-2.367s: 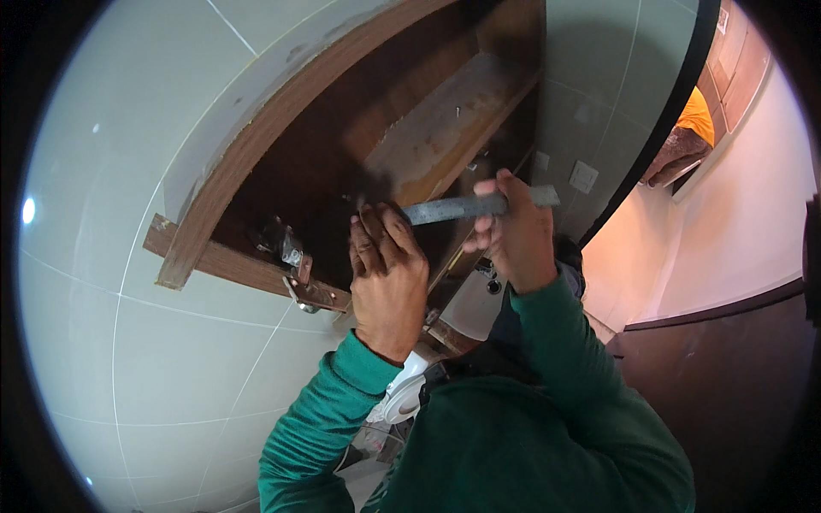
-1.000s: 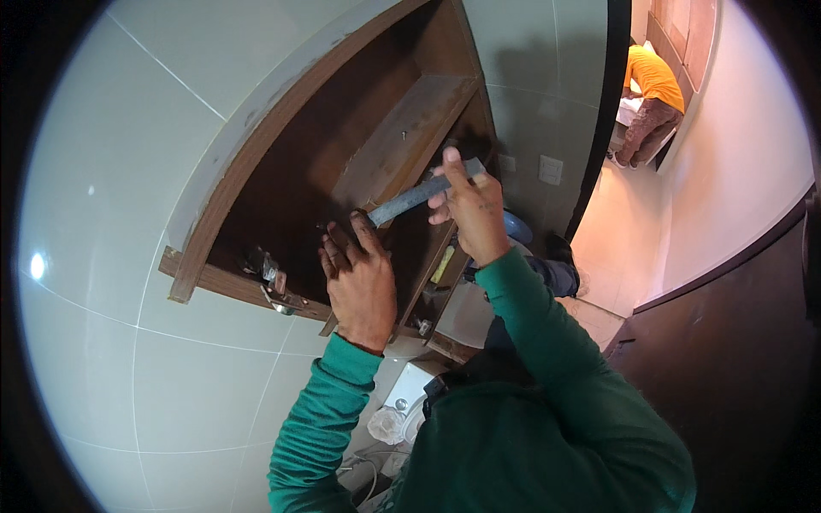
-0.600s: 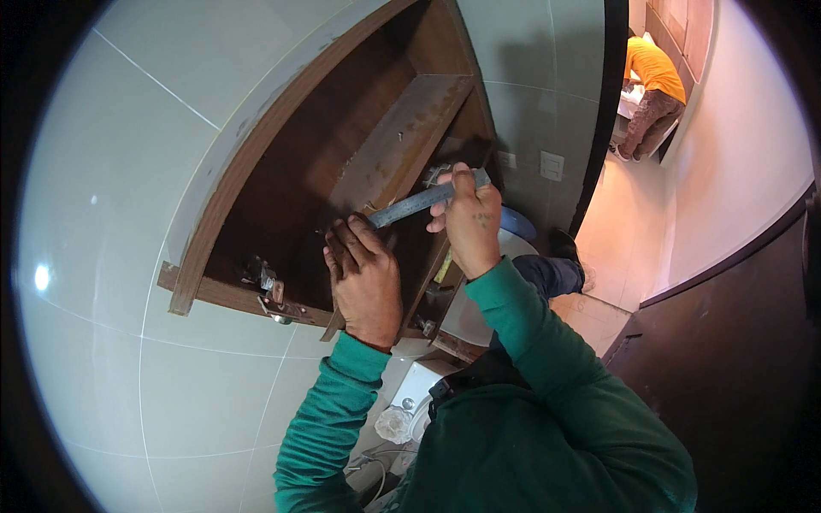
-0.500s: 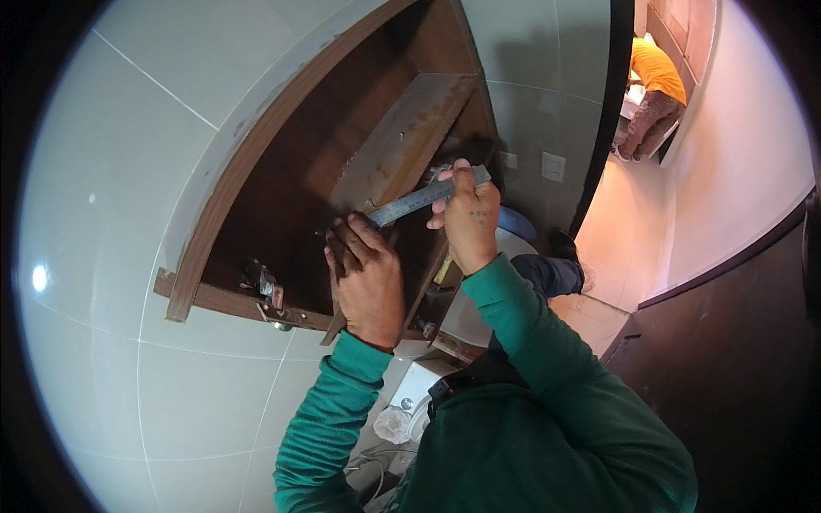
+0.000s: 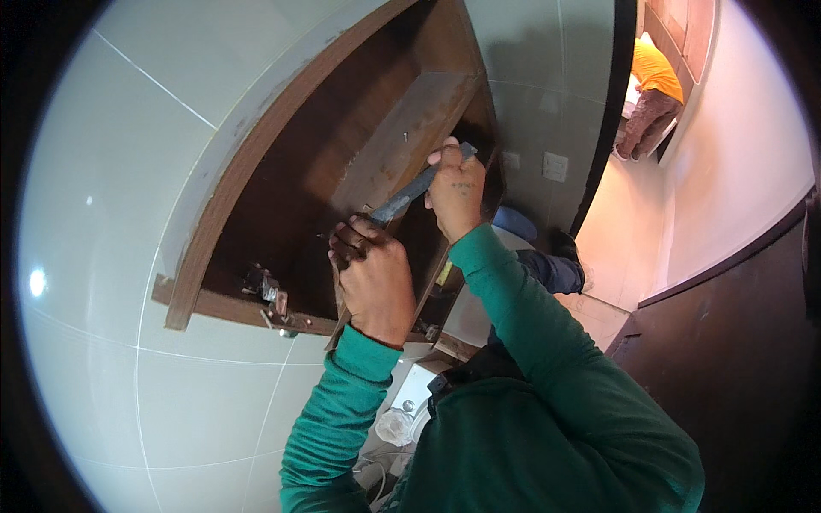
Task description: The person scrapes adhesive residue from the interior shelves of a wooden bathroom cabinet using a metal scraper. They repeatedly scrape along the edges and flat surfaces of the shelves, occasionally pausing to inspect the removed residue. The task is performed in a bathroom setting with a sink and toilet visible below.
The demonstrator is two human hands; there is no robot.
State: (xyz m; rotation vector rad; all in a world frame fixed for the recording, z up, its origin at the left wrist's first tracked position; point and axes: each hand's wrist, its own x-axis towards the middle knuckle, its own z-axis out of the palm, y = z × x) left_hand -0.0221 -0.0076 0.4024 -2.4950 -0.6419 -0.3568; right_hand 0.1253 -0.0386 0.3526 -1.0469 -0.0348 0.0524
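Note:
My right hand [image 5: 457,192] is closed around the upper end of a flat grey metal strip [image 5: 404,198], which looks like a steel ruler. The strip slants down to the left, and its lower end meets the fingers of my left hand [image 5: 374,278]. Those fingers are bent over the edge of a wooden divider [image 5: 338,332] inside a brown wooden cabinet [image 5: 224,167]; the palm hides most of that edge. A small screw or nail [image 5: 405,136] sticks out of the panel above the strip.
Metal hinges [image 5: 272,295] sit on the cabinet's lower left edge. Below are a white toilet [image 5: 419,385] and a blue round object [image 5: 515,224]. A switch plate [image 5: 555,167] is on the tiled wall. Through the doorway, a person in an orange shirt [image 5: 657,68] bends over.
My right hand and the strip's upper end have moved up and slightly left, so the strip tilts more steeply. My left fingers, straighter before, are now curled.

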